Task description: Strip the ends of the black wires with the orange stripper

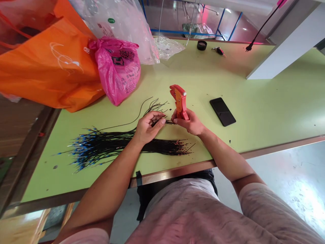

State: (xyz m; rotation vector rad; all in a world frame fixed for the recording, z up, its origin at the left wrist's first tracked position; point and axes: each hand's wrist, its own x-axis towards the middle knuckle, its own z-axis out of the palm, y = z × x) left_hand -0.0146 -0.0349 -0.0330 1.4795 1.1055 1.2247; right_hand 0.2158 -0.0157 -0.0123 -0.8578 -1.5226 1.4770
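Observation:
My right hand (191, 122) is closed round the handles of an orange wire stripper (179, 101), whose jaws point away from me. My left hand (148, 126) pinches a few thin black wires (154, 105) and holds their ends against the tool's handles. Under my forearms lies a large bundle of black wires with blue tips (101, 146), spread across the green table (266, 101). The bundle's cut ends point right, near the table's front edge.
A black phone (222, 111) lies flat to the right of the stripper. A pink plastic bag (118, 72), an orange bag (48, 64) and clear plastic bags (122, 20) fill the back left. A black round cap (201, 45) and keys (218, 51) sit at the far edge. A white post (284, 47) stands at the right.

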